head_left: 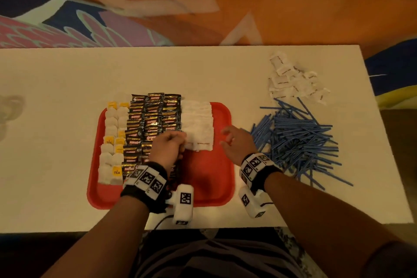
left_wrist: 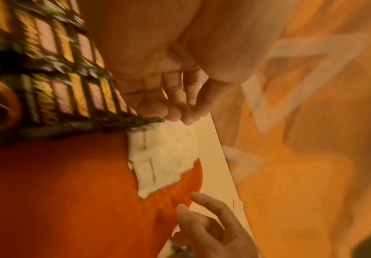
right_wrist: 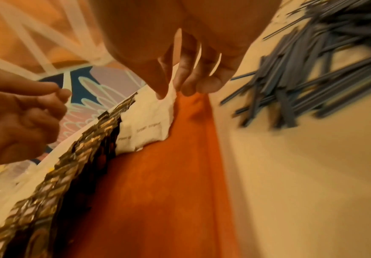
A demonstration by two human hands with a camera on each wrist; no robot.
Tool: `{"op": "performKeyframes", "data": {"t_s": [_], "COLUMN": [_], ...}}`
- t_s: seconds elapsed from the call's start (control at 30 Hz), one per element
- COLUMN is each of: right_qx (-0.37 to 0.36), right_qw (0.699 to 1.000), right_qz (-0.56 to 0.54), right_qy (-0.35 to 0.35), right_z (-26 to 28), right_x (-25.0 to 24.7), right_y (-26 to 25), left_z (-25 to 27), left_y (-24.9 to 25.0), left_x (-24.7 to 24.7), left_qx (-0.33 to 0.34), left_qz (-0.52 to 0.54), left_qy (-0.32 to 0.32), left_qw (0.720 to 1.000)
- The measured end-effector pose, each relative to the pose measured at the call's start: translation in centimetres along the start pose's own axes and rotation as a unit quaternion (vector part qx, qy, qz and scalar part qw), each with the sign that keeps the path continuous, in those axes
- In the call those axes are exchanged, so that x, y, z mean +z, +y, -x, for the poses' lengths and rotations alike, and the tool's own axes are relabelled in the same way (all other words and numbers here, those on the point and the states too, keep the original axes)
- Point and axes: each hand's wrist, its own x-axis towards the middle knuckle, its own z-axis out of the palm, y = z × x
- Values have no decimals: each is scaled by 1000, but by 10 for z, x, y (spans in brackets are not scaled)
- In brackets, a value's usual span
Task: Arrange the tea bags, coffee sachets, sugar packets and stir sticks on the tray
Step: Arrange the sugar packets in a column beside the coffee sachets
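Note:
A red tray [head_left: 203, 178] holds two columns of tea bags [head_left: 112, 140] at its left, black coffee sachets [head_left: 153, 119] in the middle and white sugar packets [head_left: 198, 124] to their right. My left hand [head_left: 180, 142] sits at the near left corner of the sugar rows, fingers curled into the palm [left_wrist: 180, 115], nothing visible in them. My right hand [head_left: 225, 137] hovers over the tray's right rim, fingers loose and empty [right_wrist: 175, 90]. Blue stir sticks [head_left: 300, 137] lie heaped on the table to the right of the tray.
Loose sugar packets [head_left: 291, 79] are piled at the back right of the white table [head_left: 67, 74]. The tray's near right part is bare red. A patterned orange carpet lies beyond the table's far edge.

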Motion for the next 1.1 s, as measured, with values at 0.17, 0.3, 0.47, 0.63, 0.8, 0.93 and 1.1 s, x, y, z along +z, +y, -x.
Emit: {"op": "performKeyframes", "data": {"t_s": [0.17,0.3,0.47,0.63,0.8,0.93,1.1], "right_qx": [68,91,104,101,98,89,81], "right_qw": [997,995,993,993,992,992,991], "right_qz": [-30,-45,-56,-65,-82,-90,-108], "right_qy": [-20,-9,3,10,0,-8,-6], "right_z": [17,28,30,26,20,15,14], "right_x": [-47,-83,-121,-140,-150,-157,-156], "right_y": [43,82,117,143,157,159,155], "left_z": [-19,-45,-75,-106,-120,-128,-128], "left_y": [34,72,118,141,147,145,138], "left_x": [80,156,242,304,338,338,329], "left_qx": [168,264,322,335,321,317,314], "left_qz": [-256,-416,-575,-647,-683,-679,-649], "left_qy": [-67,-115,-157,-199,-245,-199,-158], "left_qw": [950,863,735,656,609,632,675]}}
